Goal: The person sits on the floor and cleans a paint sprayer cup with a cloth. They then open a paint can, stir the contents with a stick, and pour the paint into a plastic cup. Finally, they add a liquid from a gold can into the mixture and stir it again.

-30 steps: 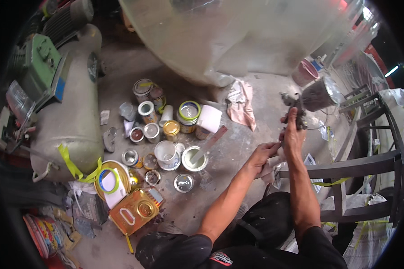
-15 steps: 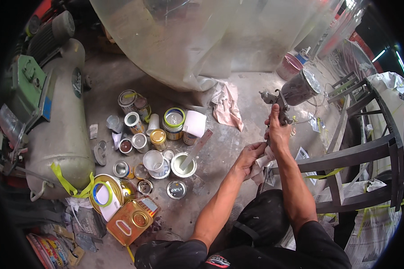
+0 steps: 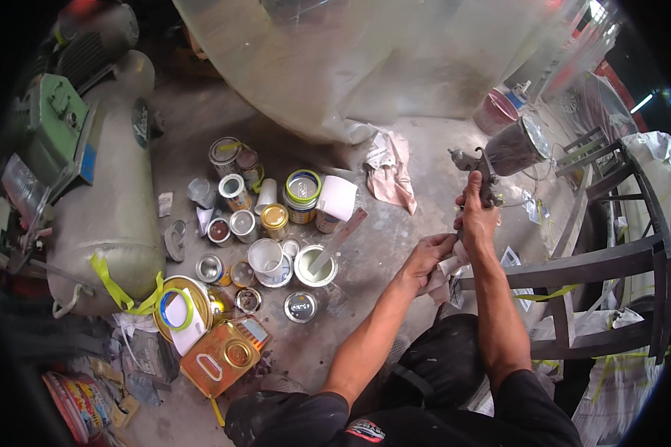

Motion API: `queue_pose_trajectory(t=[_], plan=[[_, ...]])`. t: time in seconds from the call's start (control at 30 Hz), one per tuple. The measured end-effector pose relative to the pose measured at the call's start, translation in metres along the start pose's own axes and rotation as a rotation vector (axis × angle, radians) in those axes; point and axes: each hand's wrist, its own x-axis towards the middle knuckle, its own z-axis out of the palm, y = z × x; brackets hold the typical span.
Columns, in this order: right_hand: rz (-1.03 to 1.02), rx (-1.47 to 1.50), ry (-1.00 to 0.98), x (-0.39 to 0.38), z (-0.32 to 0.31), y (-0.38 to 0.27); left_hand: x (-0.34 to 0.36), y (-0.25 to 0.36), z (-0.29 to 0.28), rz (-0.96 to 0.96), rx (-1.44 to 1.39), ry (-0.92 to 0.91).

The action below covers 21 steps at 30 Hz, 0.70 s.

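My right hand [image 3: 479, 220] is closed around the handle of a paint spray gun [image 3: 487, 173], which has a grey-stained cup [image 3: 516, 147] tilted off to its right. Just below, my left hand [image 3: 429, 258] grips a pale pinkish rag [image 3: 447, 273] against the lower end of the gun's handle. The fingers of that hand are partly hidden by the cloth. Left of my arms, an open can of whitish paint [image 3: 315, 266] stands on the floor with a flat stirring stick [image 3: 339, 240] leaning in it.
Several paint cans [image 3: 273, 217] crowd the floor at left, beside an orange-brown rectangular tin [image 3: 218, 363]. A compressor tank [image 3: 112, 201] stands far left. Dark wooden frames [image 3: 574, 265] are close on the right. Plastic sheeting [image 3: 380, 67] hangs ahead, near a crumpled cloth [image 3: 391, 171] and pink bucket [image 3: 495, 112].
The whole scene has shifted slightly to the right in view. Both hands keep their hold on the spray gun and rag, with little change in pose.
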Motion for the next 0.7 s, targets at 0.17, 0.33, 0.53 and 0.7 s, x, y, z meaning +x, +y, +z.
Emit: queue_pose_trajectory(t=[0.17,0.33,0.53,0.7], plan=[[-0.026,0.041,-0.015,0.0007,-0.0028,0.0007,0.0045,-0.0071,-0.0068,0.012,-0.066,-0.057],[-0.029,0.036,-0.006,0.0006,-0.0028,0.0016,0.0044,-0.0075,-0.0050,0.004,-0.062,-0.058],[-0.040,0.033,-0.030,0.0027,-0.0037,0.0022,0.0057,-0.0073,-0.0071,0.009,-0.039,-0.072],[-0.029,0.017,-0.018,0.0041,-0.0046,0.0030,0.0036,-0.0058,-0.0037,0.006,-0.040,-0.052]])
